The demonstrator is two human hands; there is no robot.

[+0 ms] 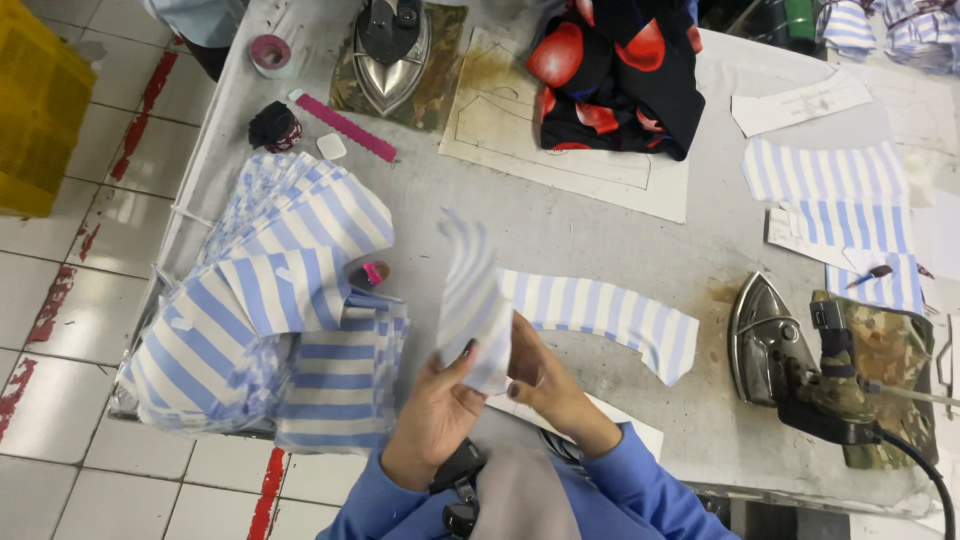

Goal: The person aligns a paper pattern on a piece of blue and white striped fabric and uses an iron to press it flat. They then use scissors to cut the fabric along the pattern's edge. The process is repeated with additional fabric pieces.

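My left hand and my right hand both grip a blue-and-white striped fabric piece, lifted above the table and blurred from motion. Just behind it, a second curved striped piece lies flat on the grey table. To the left of my hands sits a thick stack of striped cut pieces, fanned out at the table's left edge.
An iron rests on a camouflage pad at the right; another iron stands at the back. Red-and-black cloth, paper patterns, a pink ruler, tape roll and more striped pieces lie around.
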